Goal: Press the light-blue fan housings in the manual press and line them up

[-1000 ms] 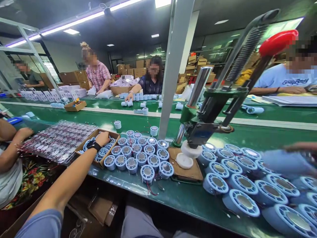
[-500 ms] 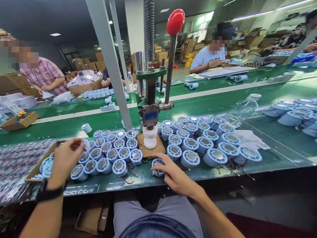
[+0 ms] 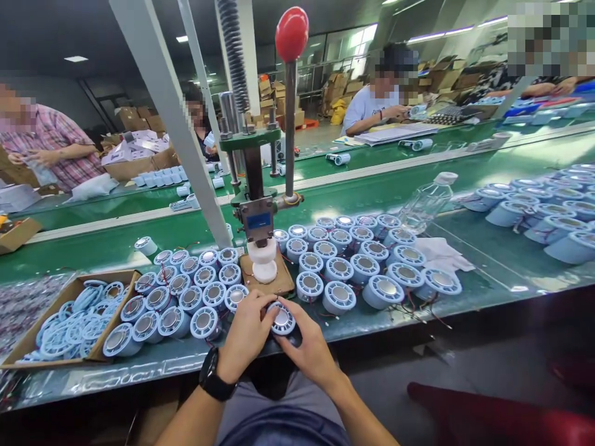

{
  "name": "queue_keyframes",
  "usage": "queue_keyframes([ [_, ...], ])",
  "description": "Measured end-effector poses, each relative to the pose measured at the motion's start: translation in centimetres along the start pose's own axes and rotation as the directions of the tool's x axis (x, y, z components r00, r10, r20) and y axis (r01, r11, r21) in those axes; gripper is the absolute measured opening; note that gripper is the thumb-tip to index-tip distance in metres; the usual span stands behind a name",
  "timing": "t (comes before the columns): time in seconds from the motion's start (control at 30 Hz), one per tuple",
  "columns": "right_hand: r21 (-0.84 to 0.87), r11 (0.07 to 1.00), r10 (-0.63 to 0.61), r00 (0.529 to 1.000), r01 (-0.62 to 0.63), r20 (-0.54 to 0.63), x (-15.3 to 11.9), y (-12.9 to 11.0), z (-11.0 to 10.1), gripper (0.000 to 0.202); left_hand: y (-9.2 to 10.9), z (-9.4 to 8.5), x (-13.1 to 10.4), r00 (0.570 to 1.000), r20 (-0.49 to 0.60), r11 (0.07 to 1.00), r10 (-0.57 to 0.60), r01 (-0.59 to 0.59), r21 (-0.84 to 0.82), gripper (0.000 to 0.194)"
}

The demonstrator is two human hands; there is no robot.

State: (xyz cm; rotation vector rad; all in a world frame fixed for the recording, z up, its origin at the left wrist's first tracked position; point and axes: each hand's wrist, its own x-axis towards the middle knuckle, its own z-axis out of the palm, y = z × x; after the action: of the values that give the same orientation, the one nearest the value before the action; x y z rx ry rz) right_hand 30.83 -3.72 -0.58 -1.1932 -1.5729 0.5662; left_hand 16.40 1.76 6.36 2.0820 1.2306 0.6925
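Observation:
A light-blue round motor housing with a slotted ring and a silver disc on top sits at the bench's front edge, between my hands. My left hand, with a black watch on the wrist, grips its left side; the thumb lies on the rim. Around the right side curve the fingers and thumb of my right hand. Just behind stands a hand press with a red-knobbed lever and white round blocks over a brown pad. The housing's underside is hidden.
Rows of similar housings stand left of the press, and more housings to its right. A cardboard box of loose blue rings lies left. A plastic bottle and white cloth are at right. Co-workers sit across the bench.
My left hand has come from near the ring box to the housing, which my right hand was touching. The right hand now cups its right side. The view has shifted.

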Motion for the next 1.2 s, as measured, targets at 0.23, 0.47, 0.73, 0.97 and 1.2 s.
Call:
queue_keyframes([
  [0.23, 0.028, 0.998, 0.047, 0.998, -0.048, 0.032, -0.3, 0.8, 0.0, 0.074, -0.4, 1.3, -2.9, 0.996, 0.029, 0.994, -0.081, 0.083, -0.066, 0.069],
  [0.47, 0.062, 0.991, 0.116, 0.990, -0.121, 0.085, -0.1, 0.9, -0.4, 0.079, 0.1, 1.2, -2.4, 0.996, 0.073, 0.996, -0.057, 0.062, -0.071, 0.059],
  [0.73, 0.047, 0.999, 0.021, 1.000, -0.022, 0.020, -0.4, 1.0, 0.0, 0.071, 0.7, 2.3, -2.7, 0.956, -0.023, 0.956, -0.292, 0.292, -0.029, 0.080],
  [0.97, 0.065, 0.996, 0.057, 0.998, -0.058, 0.027, -0.3, 1.2, 0.0, 0.081, -0.3, 0.4, -2.4, 0.983, 0.180, 0.999, 0.034, -0.033, -0.007, 0.072],
  [1.2, 0.031, 0.993, 0.110, 0.993, -0.111, 0.033, -0.4, 0.8, 0.0, 0.081, -0.3, 1.6, -2.4, 0.999, -0.005, 0.999, -0.036, 0.036, -0.017, 0.052],
])
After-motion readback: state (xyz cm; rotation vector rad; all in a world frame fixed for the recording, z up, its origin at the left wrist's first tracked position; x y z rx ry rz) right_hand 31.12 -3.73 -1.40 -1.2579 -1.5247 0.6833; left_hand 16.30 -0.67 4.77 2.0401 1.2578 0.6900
